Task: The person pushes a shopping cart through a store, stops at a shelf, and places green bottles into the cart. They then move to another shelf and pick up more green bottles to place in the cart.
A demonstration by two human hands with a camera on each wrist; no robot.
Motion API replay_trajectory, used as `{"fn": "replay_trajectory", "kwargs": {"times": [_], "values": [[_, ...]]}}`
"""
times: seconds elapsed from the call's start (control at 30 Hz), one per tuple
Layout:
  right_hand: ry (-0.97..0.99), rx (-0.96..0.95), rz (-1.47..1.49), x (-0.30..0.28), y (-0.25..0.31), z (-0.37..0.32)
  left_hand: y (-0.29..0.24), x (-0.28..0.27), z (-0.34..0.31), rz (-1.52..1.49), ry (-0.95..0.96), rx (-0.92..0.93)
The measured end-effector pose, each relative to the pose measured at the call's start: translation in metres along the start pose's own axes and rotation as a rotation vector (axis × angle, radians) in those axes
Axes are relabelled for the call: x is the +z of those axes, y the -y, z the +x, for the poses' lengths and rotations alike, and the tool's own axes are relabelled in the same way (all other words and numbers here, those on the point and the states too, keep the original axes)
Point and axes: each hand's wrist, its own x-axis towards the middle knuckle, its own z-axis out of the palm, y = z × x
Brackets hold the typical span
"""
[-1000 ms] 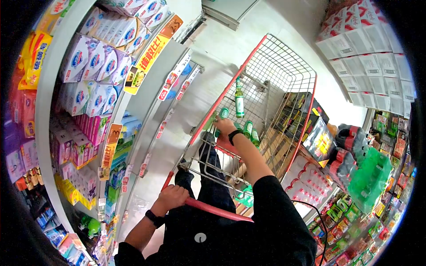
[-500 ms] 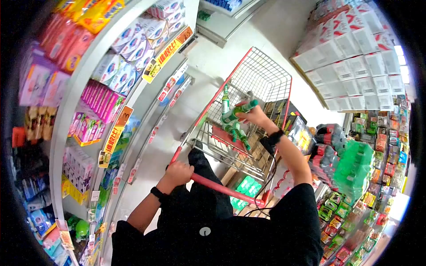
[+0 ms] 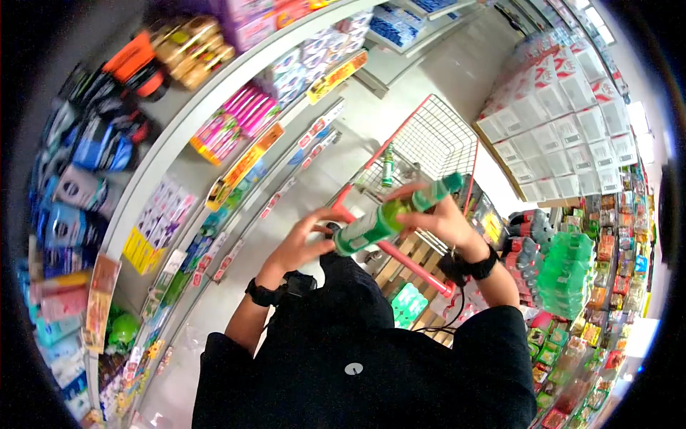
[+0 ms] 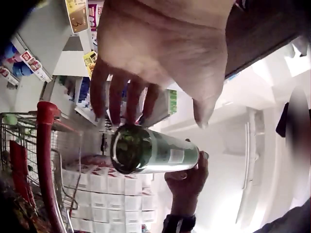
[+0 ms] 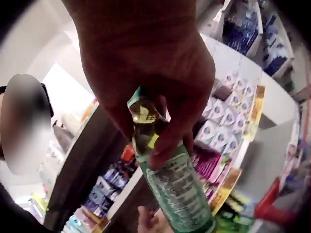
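Right hand [image 3: 446, 223]: fingers curled round a green bottle [image 3: 368, 230], near the cart handle [image 3: 421, 274]. Left hand [image 3: 300, 244]: fingers spread by its base, contact uncertain. Only the left-wrist view plainly shows the underside.

The green bottle [image 3: 364, 230] in the right hand [image 3: 449, 226] is now raised from inside the shopping cart [image 3: 416, 267] to its handle edge. The left hand [image 3: 299, 245] is off the handle, fingers spread near the bottle's base.

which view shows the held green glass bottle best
The head view: it shows the green glass bottle from base to neck, partly covered by the right hand. Left wrist view shows its base and label; right wrist, its neck and label.
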Motion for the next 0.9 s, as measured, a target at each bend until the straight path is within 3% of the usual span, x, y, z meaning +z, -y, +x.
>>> {"fn": "replay_trajectory", "kwargs": {"times": [0.07, 0.1, 0.2, 0.27, 0.37, 0.43, 0.53, 0.6, 0.63, 0.73, 0.77, 0.87, 0.9], "values": [[0.103, -0.122, -0.085, 0.047, 0.001, -0.004, -0.007, 0.003, -0.030, 0.019, 0.122, -0.011], [0.137, -0.136, -0.095, 0.069, 0.001, -0.002, -0.008, 0.004, -0.047, 0.041, 0.125, -0.102], [0.116, -0.224, -0.160, 0.127, -0.013, 0.009, -0.004, -0.006, -0.086, 0.158, 0.095, -0.057], [0.081, -0.166, -0.334, 0.152, -0.044, 0.027, 0.016, -0.019, -0.113, 0.045, -0.055, -0.130], [-0.002, -0.272, -0.230, 0.195, -0.069, 0.058, 0.030, -0.035, -0.138, 0.075, -0.309, -0.115], [0.014, -0.223, -0.246, 0.218, -0.089, 0.079, 0.047, -0.044, -0.150, 0.225, -0.475, -0.135], [0.005, -0.179, -0.266, 0.248, -0.147, 0.112, 0.103, -0.059, -0.165, 0.421, -0.711, -0.131], [0.055, -0.310, -0.137, 0.264, -0.187, 0.138, 0.134, -0.067, -0.169, 0.444, -0.827, -0.112], [0.109, -0.245, -0.206, 0.267, -0.202, 0.148, 0.157, -0.073, -0.168, 0.395, -0.881, -0.021], [0.104, -0.166, -0.247, 0.283, -0.261, 0.195, 0.217, -0.102, -0.152, 0.585, -1.020, -0.106], [0.095, -0.223, -0.140, 0.287, -0.286, 0.212, 0.235, -0.112, -0.145, 0.531, -1.066, -0.105], [0.040, -0.441, -0.068, 0.285, -0.338, 0.263, 0.286, -0.151, -0.125, 0.624, -1.054, -0.017], [0.049, -0.417, -0.003, 0.284, -0.353, 0.279, 0.299, -0.163, -0.117, 0.587, -1.046, 0.046]]}}
